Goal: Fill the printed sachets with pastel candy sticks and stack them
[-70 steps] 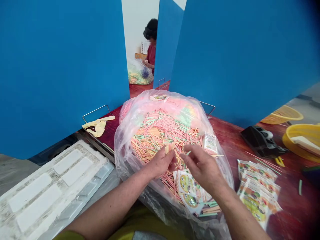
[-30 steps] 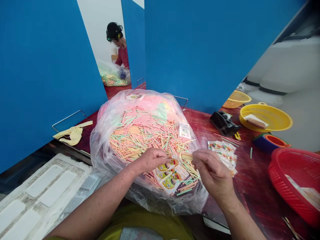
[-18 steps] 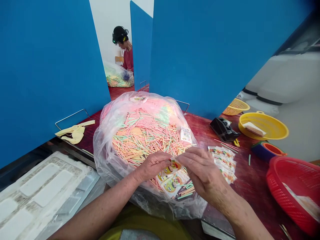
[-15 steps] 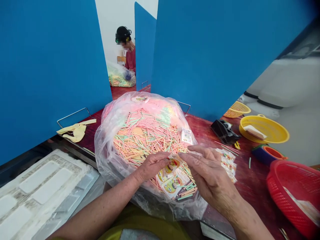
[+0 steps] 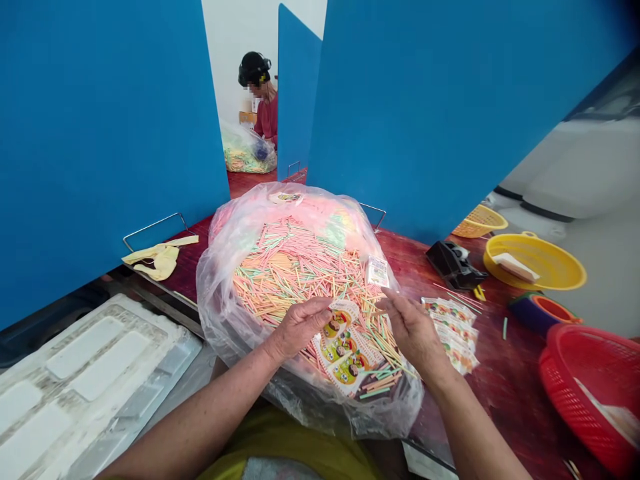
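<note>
At the mouth of the big clear plastic bag [image 5: 215, 287], head view (only one): both hands are up over a heap of pastel sticks [image 5: 300, 263], now well apart. Main change vs. approx. half a sec ago: R hand [image 5: 414, 333] was bent over the top pkt [image 5: 338, 320], fingertips nearly meeting the L hand; now it's drawn off to the R, so the pkt looks to be in the L hand's charge alone. L hand [image 5: 300, 327] comes in from lower L, fingers together & bent, thumb & fingertips apparently pinching the pkt's L edge; exact grip partly hidden. R hand: fingers spread loosely, palm turned inward, nothing visible in its grasp; forearm slants up from lower R. Top pkt sits at the near part of the heap, btwn the hands, overlapping more printed pkts [image 5: 353, 370] w/ cartoon faces. Just R of those, loose short sticks [image 5: 381, 381]. Farther up the bag's R side, a small white pkt [image 5: 378, 272]. On the red table [image 5: 505, 407], R of the bag: overlapping pkts in a row [image 5: 453, 333], then a tape dispenser [image 5: 456, 265], yellow basket [image 5: 565, 270] & red basket [image 5: 555, 373].
</note>
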Tool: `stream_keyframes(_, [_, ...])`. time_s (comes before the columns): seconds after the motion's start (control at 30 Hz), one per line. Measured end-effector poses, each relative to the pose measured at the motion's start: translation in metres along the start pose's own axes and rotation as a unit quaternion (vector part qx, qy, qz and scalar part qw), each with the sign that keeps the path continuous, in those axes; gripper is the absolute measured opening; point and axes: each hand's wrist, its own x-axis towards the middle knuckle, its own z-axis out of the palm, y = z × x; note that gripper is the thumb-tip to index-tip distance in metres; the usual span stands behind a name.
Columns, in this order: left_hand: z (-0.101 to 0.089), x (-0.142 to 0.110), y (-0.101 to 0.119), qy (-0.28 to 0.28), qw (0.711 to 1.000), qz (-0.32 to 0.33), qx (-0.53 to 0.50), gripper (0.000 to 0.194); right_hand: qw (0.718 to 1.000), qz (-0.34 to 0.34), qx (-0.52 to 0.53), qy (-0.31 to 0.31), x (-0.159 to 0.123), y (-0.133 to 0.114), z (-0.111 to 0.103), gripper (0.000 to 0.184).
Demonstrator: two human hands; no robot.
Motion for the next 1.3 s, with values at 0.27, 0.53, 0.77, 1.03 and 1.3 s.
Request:
stream_keyframes(0.27, [0.007, 0.004, 0.012, -0.040, 0.996, 0.020, 0.082, 0.033, 0.989, -0.047, 0.130, 0.050, 0.006, -0.043, -0.018, 0.033])
stream_keyframes(0.53, [0.013, 0.001, 0.015, -0.080, 0.996, 0.023, 0.042, 0.032, 0.984, -0.170, 0.039, -0.042, 0.007, -0.060, -0.003, 0.051])
stream_keyframes(0.77, [0.010, -0.001, 0.008, -0.051, 0.998, 0.021, 0.034, 0.032, 0.990, -0.132, 0.049, -0.007, 0.013, -0.083, -0.020, 0.054])
stream_keyframes(1.03, [0.007, -0.003, 0.005, 0.010, 1.000, 0.025, 0.014, 0.032, 0.990, -0.102, -0.100, 0.001, -0.003, -0.051, -0.011, 0.031])
stream_keyframes(1.3, [0.014, 0.003, 0.010, -0.156, 0.985, -0.073, -0.027, 0.057, 0.995, -0.096, 0.008, 0.007, -0.031, -0.072, -0.002, 0.012])
